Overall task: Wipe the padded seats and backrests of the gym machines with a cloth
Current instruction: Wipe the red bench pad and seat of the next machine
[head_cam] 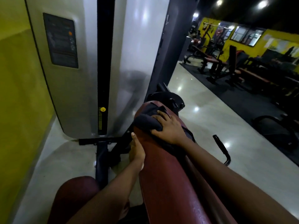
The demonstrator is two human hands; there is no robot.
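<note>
Two maroon pads fill the near ground. A rounded seat pad [72,194] sits low at the near left. Just to its right, a long backrest pad [169,183] runs away from the viewer towards the machine.

The left hand [137,152] grips the left edge of the backrest pad about halfway along. Its fingers are wrapped out of sight underneath and the thumb lies up on the face, which looks like a steadying hold.

Just beyond, the right hand [169,128] bears down on a dark cloth [147,122] bunched on the far end of the same pad. The fingers are bent over the top of the wad and the thumb is tucked against its near fold, so the cloth is held as well as pressed.

By my judgement this is a wiping stroke on the backrest, at its far end. The next move calls for drawing the cloth back along the length of the pad with even pressure, then taking it to the seat pad, which the cloth is not touching.

Right of the pad, a black handle [221,147] juts over the pale floor [202,126]. Behind stands the grey weight-stack housing [77,78] with a yellow selector pin [102,109], against a yellow wall [19,94]. Far to the right are more benches [213,62], too dim to make out in detail.
</note>
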